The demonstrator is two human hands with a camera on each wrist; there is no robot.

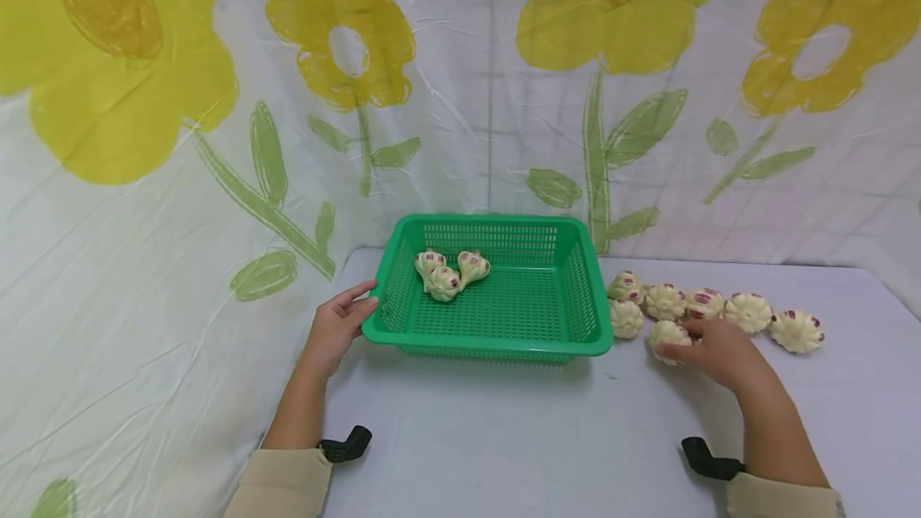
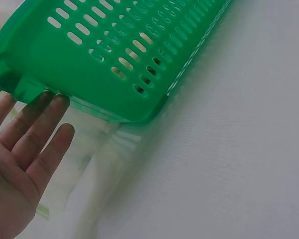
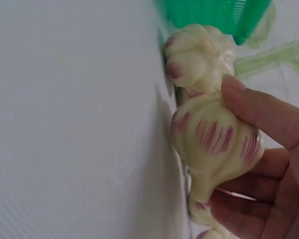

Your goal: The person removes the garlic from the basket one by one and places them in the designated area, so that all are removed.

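Note:
On the table's right side, my right hand (image 1: 719, 350) grips a garlic bulb (image 1: 665, 337), cream with purple streaks. The right wrist view shows thumb and fingers around this bulb (image 3: 209, 134), its stem pointing down in the picture. Another bulb (image 3: 197, 55) sits just beyond it. At the green plastic basket (image 1: 489, 344), my left hand (image 1: 341, 326) touches the left rim. Its fingers (image 2: 40, 134) look fairly straight against the underside of the rim in the left wrist view. Inside the basket, at its left, lie three garlic bulbs (image 1: 444, 284).
Several more garlic bulbs (image 1: 748, 312) lie in a loose row to the right of the basket, some touching. A white cloth (image 1: 460, 134) with yellow flowers hangs behind the white table (image 1: 504, 438). Dark wrist cameras (image 1: 347, 444) sit at both cuffs.

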